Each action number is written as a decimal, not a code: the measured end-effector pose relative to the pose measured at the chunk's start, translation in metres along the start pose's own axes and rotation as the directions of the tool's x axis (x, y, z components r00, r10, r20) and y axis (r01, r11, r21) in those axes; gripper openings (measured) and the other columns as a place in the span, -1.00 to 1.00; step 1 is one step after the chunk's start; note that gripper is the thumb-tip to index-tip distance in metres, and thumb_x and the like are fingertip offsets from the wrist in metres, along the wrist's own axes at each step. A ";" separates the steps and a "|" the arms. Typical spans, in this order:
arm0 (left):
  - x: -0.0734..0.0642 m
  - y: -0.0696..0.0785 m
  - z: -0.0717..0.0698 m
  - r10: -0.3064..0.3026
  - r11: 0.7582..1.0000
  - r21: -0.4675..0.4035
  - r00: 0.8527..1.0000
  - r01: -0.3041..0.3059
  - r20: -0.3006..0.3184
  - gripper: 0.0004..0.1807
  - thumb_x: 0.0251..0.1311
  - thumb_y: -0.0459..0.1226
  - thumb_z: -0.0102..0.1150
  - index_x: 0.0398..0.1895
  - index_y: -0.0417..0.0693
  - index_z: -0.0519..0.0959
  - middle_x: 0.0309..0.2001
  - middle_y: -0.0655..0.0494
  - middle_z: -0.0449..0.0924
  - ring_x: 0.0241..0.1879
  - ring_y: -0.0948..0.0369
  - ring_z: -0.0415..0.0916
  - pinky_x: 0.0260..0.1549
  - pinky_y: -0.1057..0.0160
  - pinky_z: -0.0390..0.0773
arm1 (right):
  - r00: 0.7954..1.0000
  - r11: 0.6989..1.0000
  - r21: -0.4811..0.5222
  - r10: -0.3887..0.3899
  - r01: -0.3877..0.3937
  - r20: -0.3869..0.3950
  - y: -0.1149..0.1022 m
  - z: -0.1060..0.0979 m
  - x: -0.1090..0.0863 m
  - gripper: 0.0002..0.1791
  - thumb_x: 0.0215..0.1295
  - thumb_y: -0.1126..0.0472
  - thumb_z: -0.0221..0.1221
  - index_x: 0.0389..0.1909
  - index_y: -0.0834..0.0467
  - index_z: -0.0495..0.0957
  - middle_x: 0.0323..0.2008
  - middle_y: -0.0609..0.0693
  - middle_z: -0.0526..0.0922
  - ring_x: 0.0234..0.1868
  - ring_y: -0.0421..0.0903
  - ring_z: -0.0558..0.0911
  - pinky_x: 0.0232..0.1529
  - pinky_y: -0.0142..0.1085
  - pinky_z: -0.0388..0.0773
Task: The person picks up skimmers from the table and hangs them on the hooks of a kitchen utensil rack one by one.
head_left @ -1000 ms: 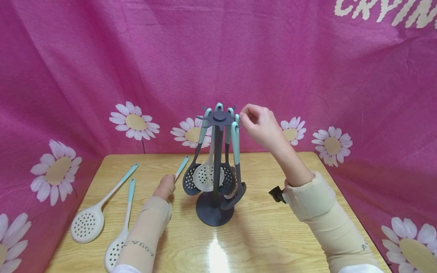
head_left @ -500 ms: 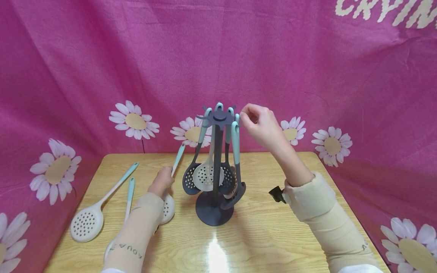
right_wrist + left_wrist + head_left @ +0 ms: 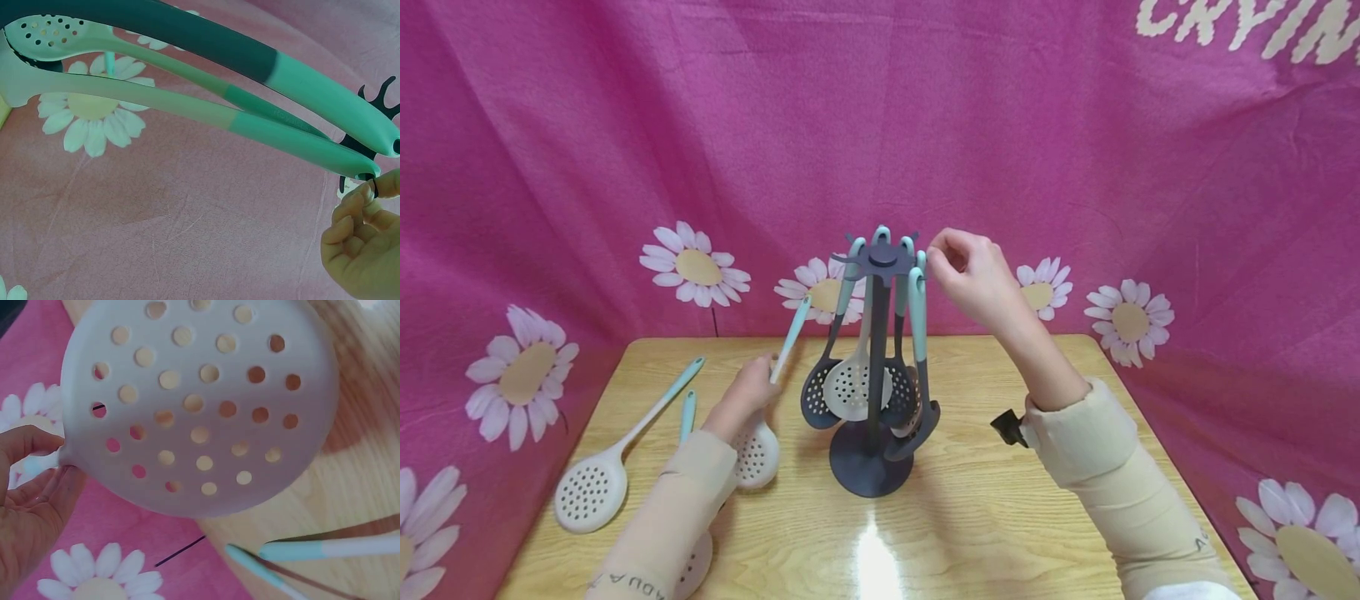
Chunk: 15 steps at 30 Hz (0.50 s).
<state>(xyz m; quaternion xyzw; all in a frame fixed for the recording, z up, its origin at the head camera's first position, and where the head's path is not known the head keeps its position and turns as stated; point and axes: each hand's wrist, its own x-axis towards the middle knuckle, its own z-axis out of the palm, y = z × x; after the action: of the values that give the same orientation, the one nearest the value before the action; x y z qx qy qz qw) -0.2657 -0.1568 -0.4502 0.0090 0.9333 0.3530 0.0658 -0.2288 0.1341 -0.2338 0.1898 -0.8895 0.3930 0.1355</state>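
Note:
My left hand (image 3: 747,392) grips a white skimmer (image 3: 758,429) by its shaft just above the perforated head, its mint handle pointing up and away. In the left wrist view the thumb and fingers of that hand (image 3: 37,506) pinch the neck beside the round holed head. At the centre stands a dark utensil rack (image 3: 857,475) hung with several mint-handled tools. My right hand (image 3: 973,275) is at the rack's top right. The right wrist view shows this hand (image 3: 362,244) pinching a dark hook tip by the end of a hanging mint handle (image 3: 300,147).
Two more white skimmers lie on the left of the wooden table (image 3: 1000,517): one farther left (image 3: 591,496), the other (image 3: 688,412) partly covered by my left sleeve. A slotted dark spoon (image 3: 820,392) and a dark ladle (image 3: 925,425) hang on the rack. Pink flowered cloth (image 3: 880,125) surrounds the table.
My left hand has lifted the skimmer up off the table and moved a little left and away, its holed head now showing below the hand. My right hand stays at the rack's hook.

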 end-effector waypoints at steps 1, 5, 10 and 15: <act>-0.002 0.001 -0.002 0.022 1.000 -0.001 1.000 -0.022 -0.009 -0.37 -0.01 -0.55 0.08 0.22 -0.38 0.21 -0.24 -0.26 0.46 -0.35 0.02 0.47 -0.36 0.14 0.56 | 1.000 1.000 -0.001 0.000 0.000 0.000 0.000 0.000 0.000 -0.81 0.25 0.25 -0.05 -0.45 0.20 0.50 -0.58 0.02 0.39 -0.51 -0.11 0.33 -0.48 -0.31 0.26; -0.010 0.006 -0.012 0.112 0.994 -0.012 0.992 -0.113 -0.051 -0.38 -0.03 -0.56 0.10 0.19 -0.34 0.23 -0.30 -0.19 0.45 -0.38 0.05 0.43 -0.36 0.13 0.52 | 1.000 1.000 -0.003 -0.002 0.002 -0.002 0.000 0.000 0.000 -0.81 0.25 0.25 -0.05 -0.44 0.21 0.50 -0.58 0.02 0.40 -0.51 -0.11 0.33 -0.47 -0.31 0.26; -0.017 0.015 -0.025 0.227 0.972 -0.031 0.966 -0.233 -0.126 -0.40 -0.03 -0.56 0.11 0.17 -0.34 0.24 -0.27 -0.20 0.45 -0.31 -0.01 0.48 -0.36 0.11 0.54 | 1.000 1.000 0.000 -0.001 0.001 -0.003 -0.001 0.000 0.000 -0.81 0.24 0.25 -0.05 -0.44 0.21 0.50 -0.58 0.02 0.40 -0.51 -0.11 0.34 -0.48 -0.32 0.26; -0.025 0.028 -0.036 0.347 0.926 -0.067 0.907 -0.372 -0.240 -0.41 -0.07 -0.60 0.12 0.13 -0.35 0.28 -0.25 -0.25 0.47 -0.27 -0.07 0.50 -0.29 0.04 0.55 | 1.000 1.000 0.005 0.004 -0.004 -0.002 -0.001 0.000 0.000 -0.81 0.24 0.25 -0.05 -0.44 0.22 0.50 -0.57 0.02 0.40 -0.50 -0.11 0.33 -0.47 -0.32 0.26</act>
<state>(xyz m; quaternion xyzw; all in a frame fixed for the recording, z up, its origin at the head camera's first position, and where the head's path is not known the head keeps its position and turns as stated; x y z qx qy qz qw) -0.2465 -0.1611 -0.4016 0.1375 0.8957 0.4094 -0.1057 -0.2285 0.1337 -0.2333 0.1882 -0.8887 0.3957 0.1351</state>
